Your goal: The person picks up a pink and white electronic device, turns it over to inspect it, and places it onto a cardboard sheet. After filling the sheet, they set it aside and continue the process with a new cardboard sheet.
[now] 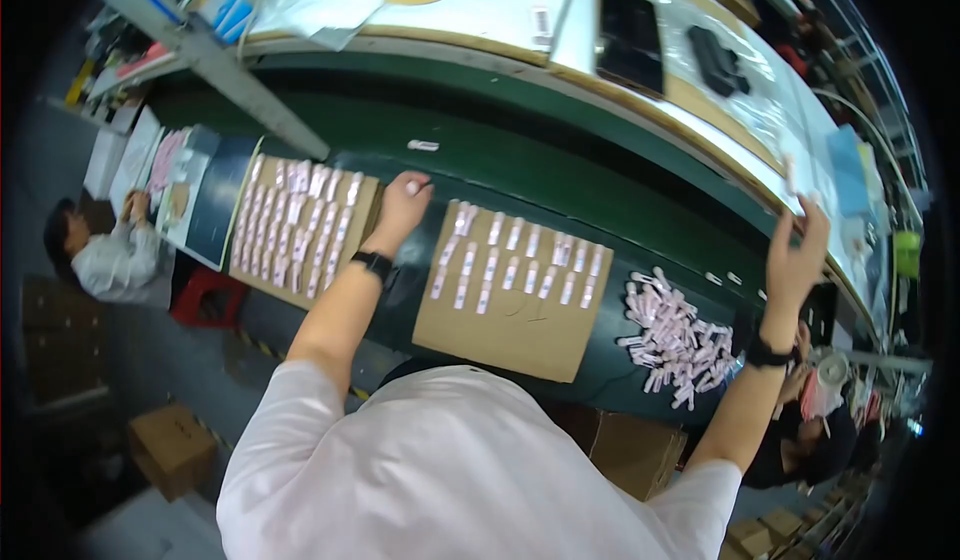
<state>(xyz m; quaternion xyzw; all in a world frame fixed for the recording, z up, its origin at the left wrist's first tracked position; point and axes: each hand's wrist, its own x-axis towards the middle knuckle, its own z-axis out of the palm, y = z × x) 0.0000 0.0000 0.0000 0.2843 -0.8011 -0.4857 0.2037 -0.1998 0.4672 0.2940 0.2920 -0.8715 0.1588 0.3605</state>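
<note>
My left hand (pixel 402 205) is over the green work surface, between two cardboard sheets. Its fingers are curled, with a small pale spot among them that I cannot make out. My right hand (pixel 797 255) is raised at the far right, by the upper shelf's edge, its fingers closed around the lower end of a small pale pink tube (pixel 790 174). In front of me, the middle cardboard sheet (pixel 500 342) bears rows of small pink-and-white tubes (pixel 486 282). More rows cover the left cardboard sheet (pixel 275 288). Between the middle sheet and my right arm lies a loose heap of tubes (pixel 675 335).
A raised shelf (pixel 480 45) runs along the far side, with a dark flat panel (pixel 630 40) and a black object (pixel 718 60) on it. A grey metal post (pixel 225 70) slants down at left. People sit at both sides. Single tubes (pixel 423 146) lie farther back.
</note>
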